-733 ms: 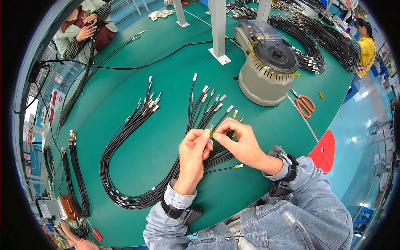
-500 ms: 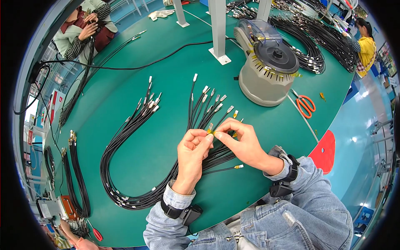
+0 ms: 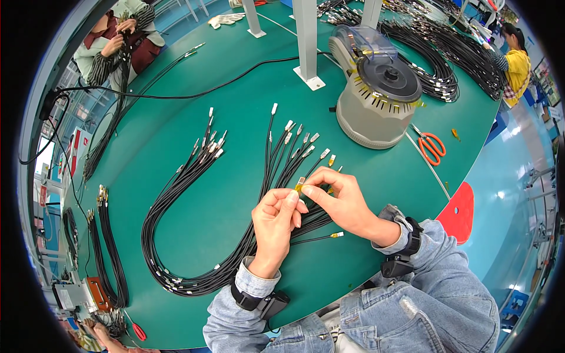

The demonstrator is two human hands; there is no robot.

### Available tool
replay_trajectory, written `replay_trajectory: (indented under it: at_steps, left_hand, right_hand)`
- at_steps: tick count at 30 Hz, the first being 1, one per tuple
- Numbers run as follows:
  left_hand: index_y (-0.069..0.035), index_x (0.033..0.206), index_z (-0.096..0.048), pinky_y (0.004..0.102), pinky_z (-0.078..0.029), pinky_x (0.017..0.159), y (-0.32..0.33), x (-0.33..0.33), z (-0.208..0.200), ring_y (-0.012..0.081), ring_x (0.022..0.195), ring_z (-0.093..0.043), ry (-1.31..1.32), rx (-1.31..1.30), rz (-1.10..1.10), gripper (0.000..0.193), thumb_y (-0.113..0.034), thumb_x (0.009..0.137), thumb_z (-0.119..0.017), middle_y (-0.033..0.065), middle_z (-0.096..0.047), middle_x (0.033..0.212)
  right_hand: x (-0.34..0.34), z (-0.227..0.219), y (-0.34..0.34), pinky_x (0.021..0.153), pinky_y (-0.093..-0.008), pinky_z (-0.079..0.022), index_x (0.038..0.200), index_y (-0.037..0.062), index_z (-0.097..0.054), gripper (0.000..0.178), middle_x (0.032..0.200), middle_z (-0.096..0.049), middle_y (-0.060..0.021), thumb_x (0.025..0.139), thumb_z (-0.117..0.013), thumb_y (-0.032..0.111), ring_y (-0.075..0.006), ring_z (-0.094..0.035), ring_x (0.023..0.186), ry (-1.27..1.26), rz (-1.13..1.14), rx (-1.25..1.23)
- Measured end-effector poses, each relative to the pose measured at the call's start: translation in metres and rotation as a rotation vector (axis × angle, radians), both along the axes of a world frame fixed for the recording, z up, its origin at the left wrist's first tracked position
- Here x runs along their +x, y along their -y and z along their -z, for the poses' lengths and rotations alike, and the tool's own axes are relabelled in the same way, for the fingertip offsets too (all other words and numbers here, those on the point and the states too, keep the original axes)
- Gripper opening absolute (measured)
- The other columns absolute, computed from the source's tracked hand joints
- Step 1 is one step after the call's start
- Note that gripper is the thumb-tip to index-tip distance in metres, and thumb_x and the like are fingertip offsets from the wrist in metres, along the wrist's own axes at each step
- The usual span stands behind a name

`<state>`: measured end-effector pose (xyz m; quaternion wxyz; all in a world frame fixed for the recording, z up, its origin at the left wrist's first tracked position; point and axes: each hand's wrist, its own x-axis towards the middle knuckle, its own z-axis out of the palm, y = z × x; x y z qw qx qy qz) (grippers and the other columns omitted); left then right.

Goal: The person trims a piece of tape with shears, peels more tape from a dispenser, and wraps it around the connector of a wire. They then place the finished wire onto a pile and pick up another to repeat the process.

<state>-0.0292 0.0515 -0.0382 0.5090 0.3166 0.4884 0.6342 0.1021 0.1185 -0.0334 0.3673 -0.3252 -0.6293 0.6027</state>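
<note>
My left hand (image 3: 273,220) and my right hand (image 3: 340,200) meet fingertip to fingertip at one cable's metal connector (image 3: 301,180). Yellow tape shows at its base, between my pinched fingers; how far it wraps round is hidden. Under and beside my hands lies a U-shaped bundle of black cables (image 3: 150,235) with silvery connectors at both ends. Just right of my hands, a single cable end (image 3: 336,235) also carries yellow tape, as does another connector (image 3: 332,160) beyond my right fingers.
A round grey tape dispenser (image 3: 376,120) stands beyond my right hand, with orange-handled scissors (image 3: 432,148) nearby. More black cables (image 3: 109,253) lie at the left, and a large pile (image 3: 435,70) at the far right. Metal posts (image 3: 307,47) rise from the green table (image 3: 194,317). Other people work around it.
Both hands stay together at the connector. My left hand has shifted slightly right and its fingers have moved a little; the connector now tilts more to the right.
</note>
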Motion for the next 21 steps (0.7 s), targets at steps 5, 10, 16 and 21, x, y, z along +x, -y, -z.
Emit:
replay_trajectory:
  at_steps: [5, 10, 16, 21]
  left_hand:
    - [-0.002, 0.086, -0.056, 0.016, -0.031, 0.042, 0.0006, -0.0014, 0.0002, 0.0043, 0.047, -0.045, 0.056, -0.012, 0.022, 0.014, -0.015, 0.09, -0.053, 0.0045, -0.059, 0.067]
    - [-0.004, 0.088, -0.056, 0.0164, -0.033, 0.043, -0.001, -0.004, -0.0003, 0.0049, 0.049, -0.045, 0.08, -0.054, 0.072, 0.013, -0.017, 0.089, -0.054, 0.0037, -0.059, 0.068]
    - [-0.005, 0.089, -0.055, 0.0165, -0.03, 0.042, -0.0042, 0.001, -0.0034, 0.0044, 0.049, -0.043, -0.017, -0.074, 0.014, 0.012, -0.017, 0.088, -0.056, 0.0021, -0.057, 0.072]
    - [-0.004, 0.089, -0.055, 0.0169, -0.026, 0.041, -0.0017, -0.0009, 0.0022, 0.0033, 0.048, -0.04, 0.027, -0.08, -0.011, 0.012, -0.016, 0.087, -0.057, 0.0, -0.053, 0.07]
  right_hand:
    - [-0.0002, 0.001, 0.0001, 0.075, -0.0272, -0.041, 0.083, -0.0026, -0.059, 0.013, 0.084, -0.058, -0.0055, 0.085, -0.058, 0.01, -0.0117, -0.052, 0.08, -0.016, -0.006, 0.005]
    - [0.0001, 0.0051, -0.0007, 0.074, -0.0263, -0.041, 0.083, -0.0028, -0.059, 0.014, 0.084, -0.057, -0.0046, 0.085, -0.057, 0.011, -0.0112, -0.052, 0.08, -0.033, 0.0, -0.01]
    - [-0.0006, 0.0015, -0.0002, 0.072, -0.0244, -0.041, 0.083, -0.0029, -0.059, 0.014, 0.082, -0.058, -0.0032, 0.086, -0.057, 0.011, -0.0096, -0.052, 0.078, -0.073, -0.01, -0.12]
    - [-0.0008, 0.0036, 0.0003, 0.07, -0.0228, -0.041, 0.084, -0.0027, -0.06, 0.014, 0.081, -0.057, -0.0017, 0.086, -0.057, 0.01, -0.0077, -0.051, 0.077, -0.048, -0.005, -0.08]
